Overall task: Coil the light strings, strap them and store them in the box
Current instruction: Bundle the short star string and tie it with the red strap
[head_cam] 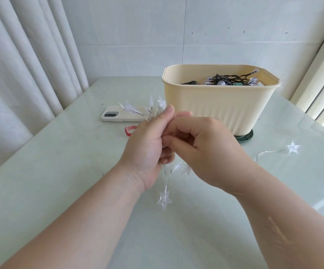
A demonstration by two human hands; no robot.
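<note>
My left hand grips a bundle of the clear star light string, with stars fanning out above the fist and one star dangling below it. My right hand pinches the thin wire right beside the left fingers. The loose end of the string trails off to the right across the table to a single star. A cream plastic box stands behind my hands and holds a dark-wired light string. A red strap lies on the table left of my hands.
A white phone lies face down behind the red strap. A dark green disc sits under the box's front right corner. Curtains hang at the left, a ribbed radiator panel at the right. The table is pale green glass.
</note>
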